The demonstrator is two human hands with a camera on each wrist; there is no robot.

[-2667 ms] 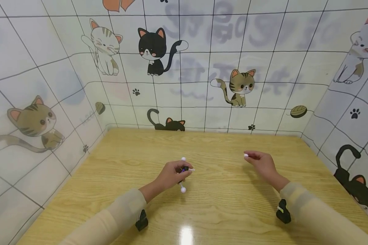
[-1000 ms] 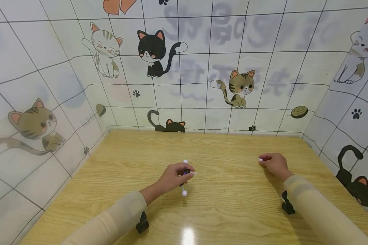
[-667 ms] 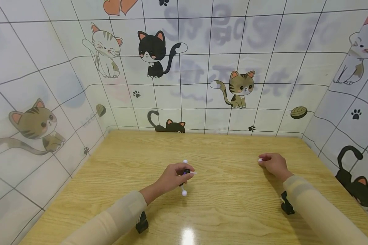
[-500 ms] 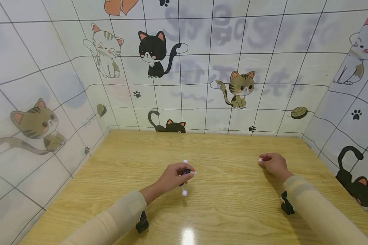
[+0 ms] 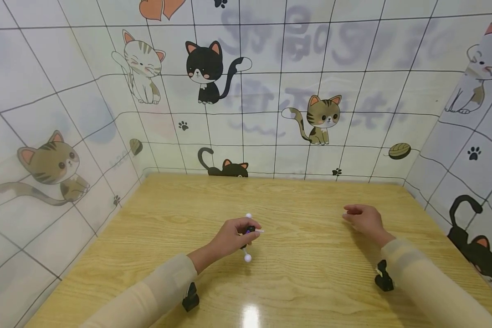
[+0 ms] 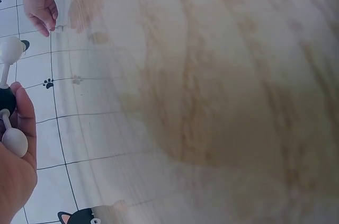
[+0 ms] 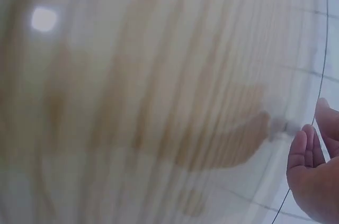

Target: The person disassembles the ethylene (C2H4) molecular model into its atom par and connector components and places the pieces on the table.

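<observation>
My left hand [image 5: 228,237] pinches a ball-and-stick molecular model [image 5: 248,258] above the middle of the table. White balls stand out from its black centre on short white sticks; the hand covers part of it. In the left wrist view, a white ball [image 6: 15,142] and the black centre [image 6: 6,101] show beside the fingers. Farther right and back, my right hand [image 5: 366,221] has its fingertips together on a small white piece [image 5: 345,212], mostly hidden by the fingers. The right wrist view catches that hand [image 7: 315,181] at its right edge, with thumb and fingers curled.
Both hands are over a glossy wood-grain table [image 5: 295,282]. A white tiled-pattern wall covering [image 5: 266,127] with cartoon cats encloses its back and sides. Black wrist cameras [image 5: 190,297] hang under both sleeves.
Over the whole span my right hand has moved right, away from the left hand. In the last half second it shifts slightly left and the white piece shows less. The left hand hardly moves.
</observation>
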